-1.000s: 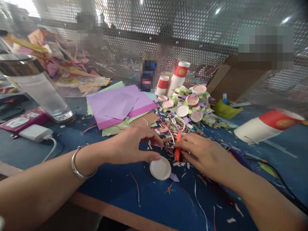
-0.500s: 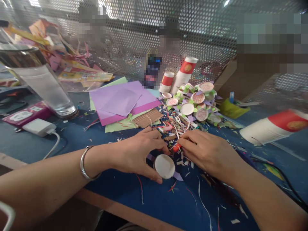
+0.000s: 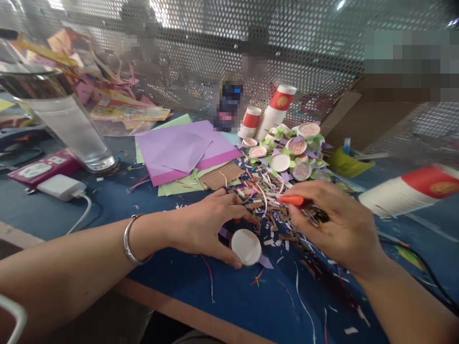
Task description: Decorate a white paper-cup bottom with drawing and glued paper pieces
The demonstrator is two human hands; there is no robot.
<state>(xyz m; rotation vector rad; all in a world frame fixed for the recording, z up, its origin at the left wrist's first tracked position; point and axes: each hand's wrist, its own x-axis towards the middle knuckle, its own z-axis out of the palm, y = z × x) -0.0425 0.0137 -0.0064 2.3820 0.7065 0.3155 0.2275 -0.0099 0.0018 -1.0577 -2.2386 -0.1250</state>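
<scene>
A white round cup bottom (image 3: 246,247) lies on the blue table, with purple paper strips (image 3: 266,261) sticking out at its sides. My left hand (image 3: 211,222) rests around its left side, fingers apart, the thumb tip by its lower edge. To the right, my right hand (image 3: 333,224) is closed on a tool with an orange tapered tip (image 3: 292,200). That tip points left over a heap of paper and cardboard scraps (image 3: 263,191). Fingers hide most of the tool's darker rear part, so its kind is unclear.
Several similar discs with green and purple paper (image 3: 279,162) are piled behind the scraps. Stacked paper cups (image 3: 276,112) stand at the back; another cup stack (image 3: 405,191) lies right. Purple sheets (image 3: 186,143), a glass of water (image 3: 71,129) and a white charger (image 3: 60,186) occupy the left.
My right hand has lifted and shifted right, bringing the orange-tipped tool up from beside the disc to above the scraps. My left hand and the disc have hardly moved.
</scene>
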